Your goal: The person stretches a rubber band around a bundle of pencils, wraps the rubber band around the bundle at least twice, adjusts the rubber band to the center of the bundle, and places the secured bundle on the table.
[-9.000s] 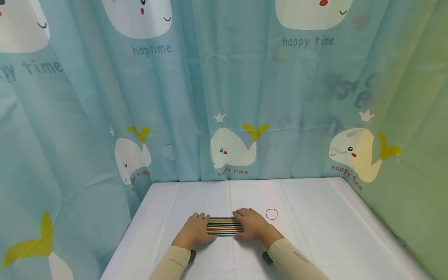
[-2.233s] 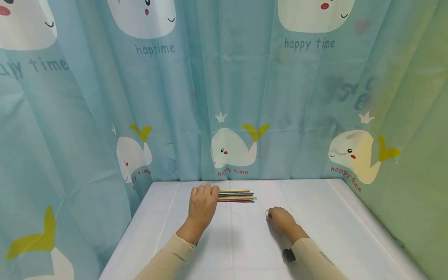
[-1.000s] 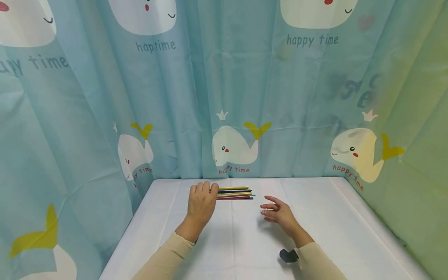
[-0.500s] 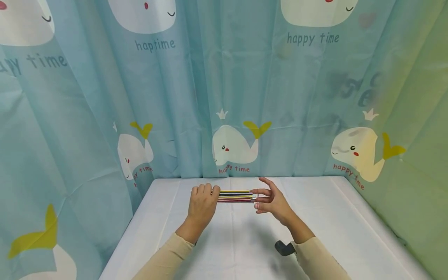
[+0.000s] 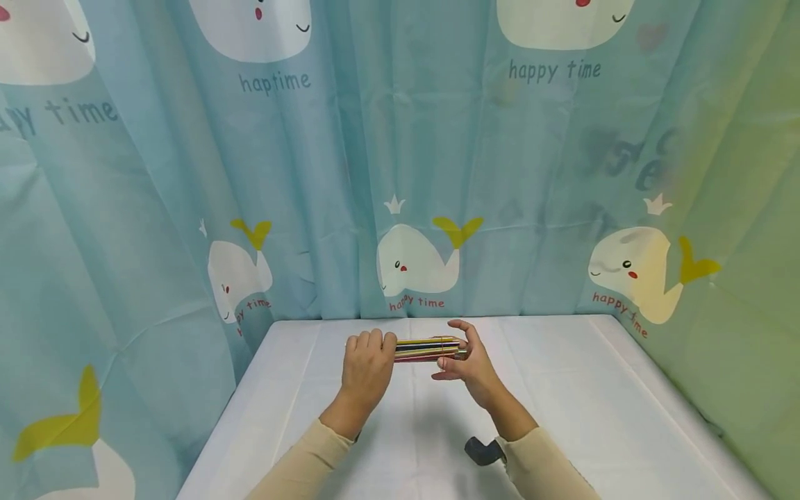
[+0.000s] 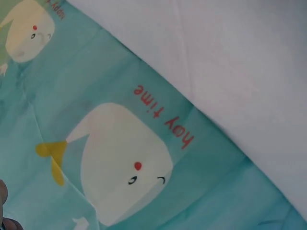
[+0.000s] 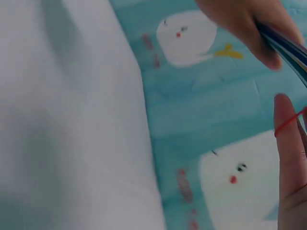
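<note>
Our left hand (image 5: 367, 364) grips one end of the bundle of coloured sticks (image 5: 420, 348) above the counter (image 5: 594, 389); our right hand (image 5: 465, 361), fingers spread, stretches the red rubber band (image 7: 288, 122) over the other end. Light, stiff, slippery sticks: we judge a mid-bundle hold best.

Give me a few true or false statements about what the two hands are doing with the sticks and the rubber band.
1. The left hand grips the sticks. True.
2. The sticks lie flat on the table. False: they are held up above it.
3. A red rubber band is stretched on a finger of the right hand. True.
4. The right hand rests on the table, away from the sticks. False: it is raised at their right end.
</note>
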The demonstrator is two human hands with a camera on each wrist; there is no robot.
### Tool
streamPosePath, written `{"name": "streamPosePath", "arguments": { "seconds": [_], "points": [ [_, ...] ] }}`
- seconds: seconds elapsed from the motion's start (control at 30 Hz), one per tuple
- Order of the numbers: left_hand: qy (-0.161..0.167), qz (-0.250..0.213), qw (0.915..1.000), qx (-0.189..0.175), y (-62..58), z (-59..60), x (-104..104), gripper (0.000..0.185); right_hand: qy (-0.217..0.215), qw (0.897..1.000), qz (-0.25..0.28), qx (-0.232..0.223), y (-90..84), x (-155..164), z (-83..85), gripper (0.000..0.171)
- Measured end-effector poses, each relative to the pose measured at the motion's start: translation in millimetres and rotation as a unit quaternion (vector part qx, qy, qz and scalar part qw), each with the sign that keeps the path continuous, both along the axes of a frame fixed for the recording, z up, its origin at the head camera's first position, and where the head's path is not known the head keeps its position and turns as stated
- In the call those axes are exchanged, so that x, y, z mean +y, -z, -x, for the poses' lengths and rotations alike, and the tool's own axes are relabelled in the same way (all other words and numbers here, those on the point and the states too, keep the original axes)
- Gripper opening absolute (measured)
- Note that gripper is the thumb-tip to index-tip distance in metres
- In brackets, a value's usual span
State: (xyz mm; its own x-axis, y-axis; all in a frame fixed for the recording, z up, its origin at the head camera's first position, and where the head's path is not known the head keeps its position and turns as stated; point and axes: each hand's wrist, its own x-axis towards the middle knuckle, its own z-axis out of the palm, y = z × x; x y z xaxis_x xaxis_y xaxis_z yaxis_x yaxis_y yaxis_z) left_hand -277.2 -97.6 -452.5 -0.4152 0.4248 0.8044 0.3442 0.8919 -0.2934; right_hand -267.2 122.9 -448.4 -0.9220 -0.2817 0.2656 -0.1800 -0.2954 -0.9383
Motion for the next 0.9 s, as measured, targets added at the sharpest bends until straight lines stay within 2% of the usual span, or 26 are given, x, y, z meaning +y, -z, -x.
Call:
{"name": "streamPosePath", "arguments": {
  "seconds": [0.13, 0.17, 0.23, 0.3, 0.4, 0.47, 0.5, 0.53, 0.57, 0.6, 0.63, 0.67, 0.73, 0.8, 0.83, 0.87, 0.9],
  "points": [
    [-0.01, -0.008, 0.9999, -0.004, -2.4, -0.8, 4, 0.021, 0.004, 0.995, 0.099, -0.027, 13.5, -16, -7.8, 0.074],
    [-0.013, -0.01, 0.9999, -0.004, -2.6, -0.8, 5, 0.023, -0.002, 0.993, 0.115, -0.03, 16.5, -20, -9.2, 0.071],
    [-0.015, -0.017, 0.9997, -0.009, -3.7, -1.9, 6, 0.026, -0.01, 0.993, 0.113, -0.035, 21.4, -28, -11.8, 0.063],
    [-0.014, -0.021, 0.9996, -0.013, -4.5, -3.0, 8, 0.026, -0.021, 0.997, 0.069, -0.031, 26.2, -35, -14.2, 0.056],
    [-0.01, -0.019, 0.9997, -0.01, -4.9, -3.2, 10, 0.018, -0.03, 0.998, -0.047, -0.017, 28.3, -45, -20.0, 0.037],
    [-0.013, -0.009, 0.9998, -0.009, -4.6, -2.8, 9, 0.018, -0.035, 0.99, -0.138, 0.014, 26.0, -48, -25.5, 0.026],
    [-0.014, -0.005, 0.9998, -0.01, -4.3, -2.3, 9, 0.017, -0.028, 0.982, -0.181, 0.048, 23.4, -49, -28.4, 0.022],
    [-0.019, -0.003, 0.9997, -0.012, -4.1, -1.6, 8, 0.016, -0.024, 0.972, -0.212, 0.101, 20.6, -49, -30.6, 0.016],
    [-0.024, 0.0, 0.9996, -0.018, -3.8, -1.2, 7, 0.016, -0.013, 0.957, -0.238, 0.168, 17.6, -48, -32.5, 0.013],
    [-0.032, 0.0, 0.9991, -0.027, -3.8, -1.2, 7, 0.021, 0.01, 0.932, -0.266, 0.244, 15.8, -48, -33.3, 0.014],
    [-0.037, -0.004, 0.9987, -0.034, -3.4, -0.7, 7, 0.023, 0.039, 0.902, -0.285, 0.322, 14.4, -47, -33.6, 0.017],
    [-0.04, -0.009, 0.9983, -0.041, -3.3, -0.5, 7, 0.025, 0.076, 0.864, -0.299, 0.397, 13.6, -46, -33.4, 0.022],
    [-0.043, -0.016, 0.9976, -0.051, -3.2, -0.6, 8, 0.029, 0.15, 0.78, -0.309, 0.522, 14.1, -45, -31.5, 0.034],
    [-0.038, -0.018, 0.9975, -0.056, -3.0, -1.3, 10, 0.032, 0.205, 0.715, -0.318, 0.587, 15.8, -46, -30.0, 0.046],
    [-0.034, -0.019, 0.9978, -0.054, -2.7, -1.8, 11, 0.031, 0.226, 0.692, -0.316, 0.608, 17.3, -46, -29.4, 0.051],
    [-0.032, -0.02, 0.998, -0.051, -2.3, -2.1, 12, 0.031, 0.243, 0.675, -0.312, 0.622, 18.9, -48, -29.6, 0.056],
    [-0.031, -0.024, 0.9982, -0.045, -1.6, -2.0, 13, 0.029, 0.255, 0.666, -0.303, 0.632, 21.1, -49, -29.9, 0.062]
  ]
}}
